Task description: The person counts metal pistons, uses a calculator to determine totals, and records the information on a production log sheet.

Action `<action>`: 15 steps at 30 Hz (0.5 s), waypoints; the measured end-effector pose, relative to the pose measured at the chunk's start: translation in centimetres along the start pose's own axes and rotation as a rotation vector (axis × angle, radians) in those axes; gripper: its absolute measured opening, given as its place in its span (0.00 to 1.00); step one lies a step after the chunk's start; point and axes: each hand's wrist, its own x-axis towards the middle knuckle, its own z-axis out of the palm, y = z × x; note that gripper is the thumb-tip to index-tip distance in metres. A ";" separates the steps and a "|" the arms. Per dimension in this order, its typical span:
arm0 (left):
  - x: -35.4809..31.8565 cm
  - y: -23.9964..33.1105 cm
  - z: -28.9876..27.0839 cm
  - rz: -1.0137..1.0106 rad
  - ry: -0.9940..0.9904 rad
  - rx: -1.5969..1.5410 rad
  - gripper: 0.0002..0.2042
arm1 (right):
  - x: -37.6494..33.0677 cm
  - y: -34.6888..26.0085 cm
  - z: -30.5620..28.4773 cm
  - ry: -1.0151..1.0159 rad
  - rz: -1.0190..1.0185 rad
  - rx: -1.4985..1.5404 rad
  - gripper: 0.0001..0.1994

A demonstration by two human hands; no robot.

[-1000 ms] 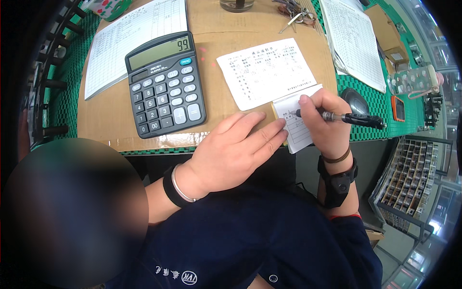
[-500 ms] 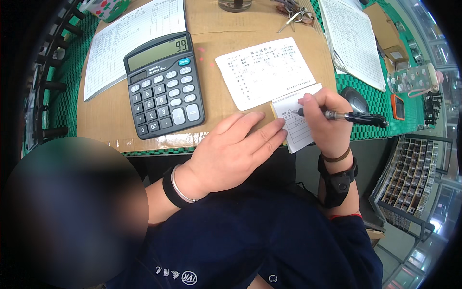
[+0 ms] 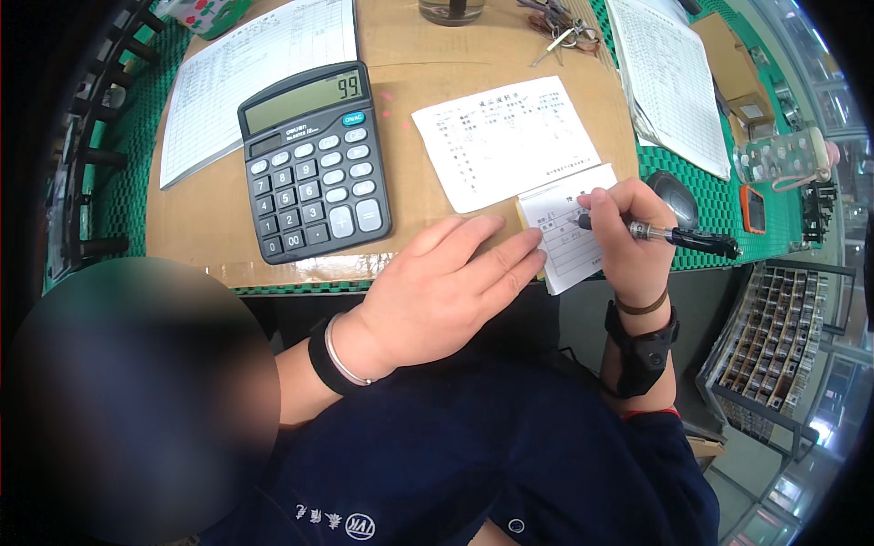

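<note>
My right hand (image 3: 639,238) is closed round a black and silver pen (image 3: 685,239), its tip down at a small notepad (image 3: 566,257) of white ruled slips with a few handwritten marks. Lying flat with fingers stretched out, my left hand (image 3: 446,291) touches the pad's left edge with its fingertips. Just beyond the pad is a printed white form (image 3: 506,136) with handwriting on it. A dark grey desk calculator (image 3: 314,164) stands to the left of my left hand, its display lit with digits.
Ruled record sheets (image 3: 205,109) lie under the calculator's far side. Keys (image 3: 566,36) and a glass container (image 3: 451,9) are at the back. To the right are another paper stack (image 3: 669,86), a black mouse (image 3: 674,196), an orange-edged phone (image 3: 752,209), a bottle (image 3: 781,156) and a rack of small parts (image 3: 769,337).
My right hand and the pen have shifted slightly right along the pad. More pen marks show on the slip. My left hand has stayed almost where it was.
</note>
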 end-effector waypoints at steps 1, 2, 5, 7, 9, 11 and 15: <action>0.0 0.0 0.0 0.000 0.001 -0.002 0.19 | 0.0 0.1 0.0 -0.012 -0.025 -0.016 0.14; 0.0 0.0 -0.1 -0.001 -0.004 0.002 0.19 | 0.1 0.1 0.0 -0.024 -0.049 -0.032 0.15; 0.0 0.0 -0.2 -0.002 -0.013 0.006 0.19 | 0.1 -0.2 0.0 -0.024 -0.048 -0.038 0.15; 0.0 0.0 -0.1 -0.003 -0.016 0.009 0.19 | 0.1 -0.3 0.1 -0.025 -0.053 -0.050 0.15; 0.0 0.0 -0.1 -0.004 -0.015 0.007 0.19 | 0.2 -0.5 0.1 -0.026 -0.059 -0.061 0.15; 0.0 0.0 -0.1 -0.006 -0.013 0.004 0.19 | 0.1 -0.7 0.0 -0.043 -0.047 -0.094 0.15; 0.0 0.0 0.0 -0.005 -0.013 0.006 0.19 | 0.2 -0.8 0.0 -0.055 -0.044 -0.078 0.15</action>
